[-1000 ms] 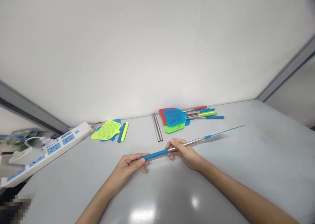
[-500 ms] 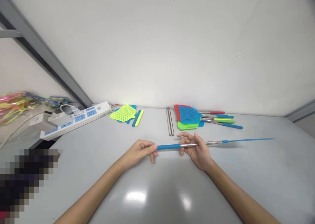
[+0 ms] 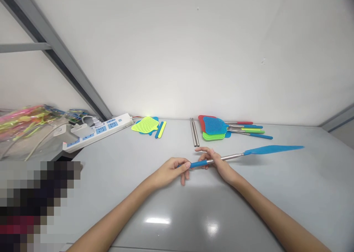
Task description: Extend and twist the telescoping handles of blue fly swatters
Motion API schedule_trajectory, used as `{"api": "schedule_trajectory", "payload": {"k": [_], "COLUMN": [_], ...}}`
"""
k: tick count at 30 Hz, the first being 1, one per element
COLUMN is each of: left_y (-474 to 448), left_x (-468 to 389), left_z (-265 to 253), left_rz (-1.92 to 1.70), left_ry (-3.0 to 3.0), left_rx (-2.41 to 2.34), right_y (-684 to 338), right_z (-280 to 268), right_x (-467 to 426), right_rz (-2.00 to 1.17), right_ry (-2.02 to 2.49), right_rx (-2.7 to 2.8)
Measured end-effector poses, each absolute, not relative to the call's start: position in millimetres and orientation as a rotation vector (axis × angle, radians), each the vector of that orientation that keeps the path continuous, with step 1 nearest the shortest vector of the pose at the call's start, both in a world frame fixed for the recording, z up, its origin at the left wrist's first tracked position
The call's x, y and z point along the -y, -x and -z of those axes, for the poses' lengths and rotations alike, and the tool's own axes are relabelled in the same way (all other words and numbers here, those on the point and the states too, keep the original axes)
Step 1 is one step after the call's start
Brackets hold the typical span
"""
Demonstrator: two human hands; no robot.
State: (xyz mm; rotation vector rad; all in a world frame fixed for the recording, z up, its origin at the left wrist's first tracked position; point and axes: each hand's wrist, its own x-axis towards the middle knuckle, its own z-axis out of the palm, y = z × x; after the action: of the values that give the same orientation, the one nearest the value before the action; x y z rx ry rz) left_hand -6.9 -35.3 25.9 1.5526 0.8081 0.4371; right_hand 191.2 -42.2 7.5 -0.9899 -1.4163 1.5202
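Left grip [image 3: 175, 171] clasps a blue swatter [image 3: 272, 149] by its handle [image 3: 199, 164], right grip [image 3: 214, 161] its rod [image 3: 232, 157]; metal tubes [image 3: 194, 132] lie beyond, at twelve o'clock.

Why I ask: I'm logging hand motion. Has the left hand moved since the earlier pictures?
Yes: the left hand has moved rightward, judged against the metal tubes lying by the wall.

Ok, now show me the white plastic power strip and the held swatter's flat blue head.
White plastic power strip [image 3: 107, 128], head camera: casing between sockets.
Held swatter's flat blue head [image 3: 272, 149], head camera: middle.
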Motion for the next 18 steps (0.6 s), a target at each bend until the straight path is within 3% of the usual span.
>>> {"api": "schedule_trajectory", "payload": {"k": [6, 11, 18], "left_y": [3.7, 5.0, 5.9], "left_x": [42.2, 36.7, 36.4], "left_z": [-21.3, -18.7, -19.9], "left_rz": [-0.430, -0.463, -0.450], "left_ry": [-1.552, -1.392, -1.355], "left_rx": [-0.802, -0.757, -0.799], "right_y": [-191.3, -199.8, -205.6], "right_z": [-5.5, -3.3, -1.7], "right_x": [44.1, 36.5, 25.7], "right_rz": [-1.458, -1.564, -1.411], "right_ry": [1.032, 0.856, 0.861], "right_rx": [1.557, 1.205, 0.827]}}
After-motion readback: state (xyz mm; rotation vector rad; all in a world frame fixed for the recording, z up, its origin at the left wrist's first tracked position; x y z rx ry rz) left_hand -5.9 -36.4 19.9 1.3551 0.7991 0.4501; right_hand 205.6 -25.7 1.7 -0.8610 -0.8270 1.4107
